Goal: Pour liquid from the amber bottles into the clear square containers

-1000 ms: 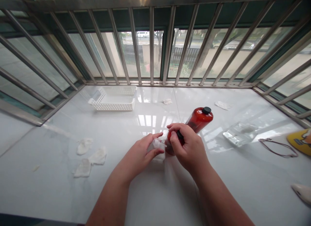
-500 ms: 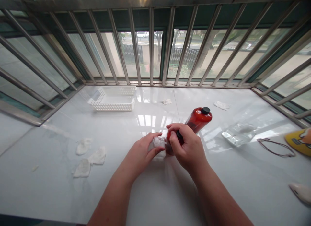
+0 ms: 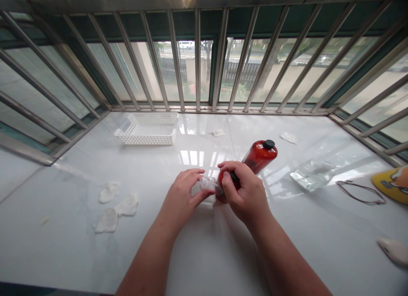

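Observation:
A small clear bottle with a translucent pump top [image 3: 208,184] stands on the white table between my hands. My left hand [image 3: 183,194] curves around it from the left, thumb in front and fingers behind; how firmly they press is hard to see. The pump's thin spout points right, toward a dark red-brown bottle with a black cap [image 3: 234,176]. My right hand [image 3: 247,190] is closed on that bottle near its cap, with the fingers hiding much of it. Just behind stands a second, larger red-brown bottle [image 3: 259,153], also black-capped.
A white perforated basket [image 3: 146,139] sits at the back left. Crumpled white tissues [image 3: 127,204] lie on the left. On the right are a clear glass dish [image 3: 312,176], a dark cord loop [image 3: 360,192], a yellow item [image 3: 392,185] and a pale phone-like object [image 3: 393,251]. Metal bars [image 3: 197,62] border the table.
The fingers of my left hand have drawn back slightly to the left and parted a little around the pump top. My right hand and the red-brown bottles look nearly unchanged.

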A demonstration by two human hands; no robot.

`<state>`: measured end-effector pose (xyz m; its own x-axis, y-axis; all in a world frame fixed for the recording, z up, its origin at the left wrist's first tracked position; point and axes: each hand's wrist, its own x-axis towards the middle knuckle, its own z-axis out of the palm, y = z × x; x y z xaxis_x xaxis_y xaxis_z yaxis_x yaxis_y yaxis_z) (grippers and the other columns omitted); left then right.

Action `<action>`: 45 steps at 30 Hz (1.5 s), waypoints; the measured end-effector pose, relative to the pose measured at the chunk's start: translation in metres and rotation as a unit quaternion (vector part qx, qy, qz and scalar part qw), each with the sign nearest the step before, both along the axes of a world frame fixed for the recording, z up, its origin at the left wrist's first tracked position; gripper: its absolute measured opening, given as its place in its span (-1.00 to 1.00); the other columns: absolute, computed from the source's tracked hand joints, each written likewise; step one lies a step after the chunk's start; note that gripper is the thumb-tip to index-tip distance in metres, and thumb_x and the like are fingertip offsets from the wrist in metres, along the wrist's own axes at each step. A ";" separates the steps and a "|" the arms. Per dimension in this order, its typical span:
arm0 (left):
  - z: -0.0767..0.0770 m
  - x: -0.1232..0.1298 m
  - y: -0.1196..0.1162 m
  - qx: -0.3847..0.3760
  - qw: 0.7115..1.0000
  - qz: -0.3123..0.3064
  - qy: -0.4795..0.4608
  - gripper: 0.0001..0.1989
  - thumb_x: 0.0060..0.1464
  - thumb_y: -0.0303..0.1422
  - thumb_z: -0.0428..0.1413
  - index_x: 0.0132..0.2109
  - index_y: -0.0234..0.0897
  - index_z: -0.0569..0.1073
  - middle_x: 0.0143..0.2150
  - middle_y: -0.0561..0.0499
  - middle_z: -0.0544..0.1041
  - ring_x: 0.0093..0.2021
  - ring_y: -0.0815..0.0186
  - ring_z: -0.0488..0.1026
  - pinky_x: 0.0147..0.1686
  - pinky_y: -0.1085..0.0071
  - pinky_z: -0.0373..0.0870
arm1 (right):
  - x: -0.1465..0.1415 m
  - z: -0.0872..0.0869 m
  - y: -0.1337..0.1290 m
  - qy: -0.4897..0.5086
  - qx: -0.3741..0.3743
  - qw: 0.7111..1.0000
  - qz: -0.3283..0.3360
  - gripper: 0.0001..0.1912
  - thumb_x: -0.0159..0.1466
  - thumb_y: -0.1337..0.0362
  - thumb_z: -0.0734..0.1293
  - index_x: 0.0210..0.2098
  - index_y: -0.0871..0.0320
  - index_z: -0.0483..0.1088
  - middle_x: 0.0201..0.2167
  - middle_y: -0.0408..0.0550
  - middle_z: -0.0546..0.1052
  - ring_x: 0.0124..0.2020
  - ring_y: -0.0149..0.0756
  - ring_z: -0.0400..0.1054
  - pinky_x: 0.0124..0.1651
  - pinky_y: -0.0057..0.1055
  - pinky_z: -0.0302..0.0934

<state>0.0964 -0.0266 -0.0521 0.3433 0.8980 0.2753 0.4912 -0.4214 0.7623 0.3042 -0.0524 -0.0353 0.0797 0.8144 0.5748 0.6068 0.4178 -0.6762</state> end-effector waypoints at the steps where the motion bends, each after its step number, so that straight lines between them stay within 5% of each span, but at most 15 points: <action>1: -0.001 0.000 0.000 0.016 1.000 0.010 0.003 -0.80 0.26 -0.23 0.43 -0.08 -0.17 0.63 0.19 -0.10 0.66 0.23 0.03 0.56 0.30 0.11 0.47 | 0.000 0.000 0.000 0.000 0.000 1.000 -0.001 -0.85 0.46 0.32 0.29 -0.11 0.00 0.50 -0.07 -0.06 0.71 -0.04 -0.11 0.62 0.03 -0.17 0.45; 9: -0.003 0.002 -0.002 0.059 0.990 0.125 0.034 -0.74 0.32 -0.07 0.37 -0.08 -0.14 0.64 -0.04 -0.05 0.52 -0.06 0.12 0.54 0.00 0.24 0.52 | -0.001 0.001 -0.001 -0.001 -0.001 1.000 -0.005 -0.85 0.46 0.32 0.29 -0.10 -0.01 0.51 -0.06 -0.05 0.72 -0.03 -0.09 0.62 0.03 -0.15 0.44; 15: 0.000 -0.001 0.000 0.048 0.980 0.183 0.069 -0.65 0.37 -0.05 0.30 -0.28 -0.17 0.50 -0.33 0.08 0.40 -0.35 0.24 0.37 -0.29 0.33 0.28 | -0.001 0.002 -0.002 0.004 -0.012 1.000 0.000 -0.84 0.47 0.32 0.29 -0.06 0.00 0.51 -0.05 -0.06 0.71 -0.01 -0.11 0.61 0.05 -0.17 0.43; 20: 0.000 0.000 0.000 0.035 0.978 0.197 0.054 -0.72 0.34 -0.05 0.33 -0.09 -0.15 0.56 -0.29 0.09 0.45 -0.32 0.23 0.42 -0.25 0.33 0.31 | -0.003 0.000 -0.001 0.008 -0.040 0.999 0.003 -0.82 0.51 0.21 0.33 0.07 0.02 0.47 -0.07 -0.03 0.66 -0.07 -0.13 0.57 0.04 -0.17 0.42; 27: 0.000 0.000 -0.002 0.018 0.975 0.217 0.039 -0.64 0.30 -0.01 0.34 0.02 -0.16 0.56 -0.31 0.10 0.48 -0.37 0.25 0.41 -0.29 0.33 0.33 | -0.002 -0.003 -0.001 0.001 -0.043 0.997 0.064 -0.56 0.53 0.07 0.40 0.29 0.05 0.29 0.22 0.13 0.52 0.25 -0.05 0.45 0.27 -0.12 0.39; 33: -0.001 0.001 0.000 0.049 0.974 0.214 0.053 -0.74 0.33 -0.08 0.31 -0.14 -0.16 0.55 -0.30 0.09 0.46 -0.36 0.25 0.40 -0.30 0.33 0.32 | -0.003 -0.006 -0.002 0.012 -0.029 0.998 0.059 -0.59 0.52 0.06 0.41 0.26 0.02 0.32 0.18 0.10 0.51 0.20 -0.05 0.46 0.25 -0.10 0.40; 45: -0.004 0.000 0.000 0.061 0.975 0.204 0.062 -0.78 0.32 -0.15 0.34 -0.12 -0.18 0.57 -0.11 0.03 0.51 -0.32 0.25 0.44 -0.18 0.29 0.46 | -0.006 0.000 -0.002 0.008 -0.048 0.997 0.055 -0.72 0.50 0.18 0.40 0.16 0.02 0.38 0.04 0.01 0.56 0.05 -0.10 0.49 0.15 -0.13 0.39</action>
<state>0.0969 -0.0268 -0.0561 0.0011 0.9297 0.3683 0.7218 -0.2556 0.6432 0.2987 -0.0544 -0.0357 -0.0049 0.8695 0.4939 0.5493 0.4151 -0.7252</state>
